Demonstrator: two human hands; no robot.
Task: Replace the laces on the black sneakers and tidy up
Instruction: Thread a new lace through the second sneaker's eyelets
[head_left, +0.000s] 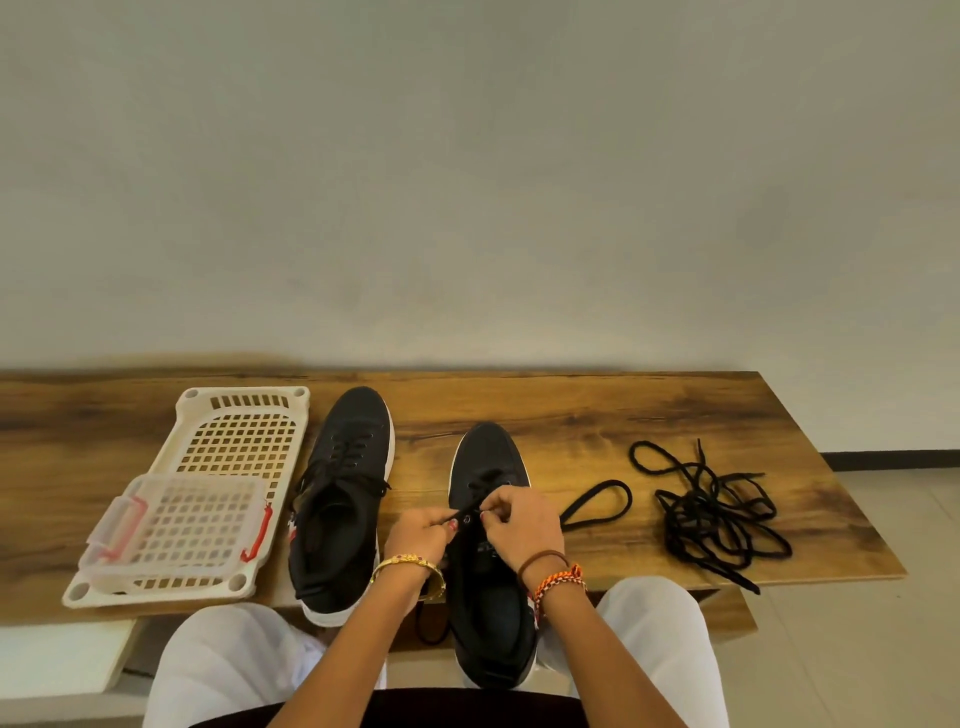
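Note:
Two black sneakers with white soles stand on a wooden table (597, 410). The left sneaker (340, 499) is fully laced. The right sneaker (491, 582) sits in front of me, heel overhanging the near edge. My left hand (421, 535) pinches a black lace at the eyelets on the shoe's left side. My right hand (519, 522) pinches the lace on the right side. A loop of that black lace (597, 501) trails onto the table to the right. A tangled pile of loose black laces (714, 512) lies further right.
A cream perforated plastic tray (236, 431) lies at the left, with a smaller clear basket with red clips (182, 525) resting on it. The table's back edge meets a plain wall. My white-trousered knees are under the near edge. Tiled floor shows at right.

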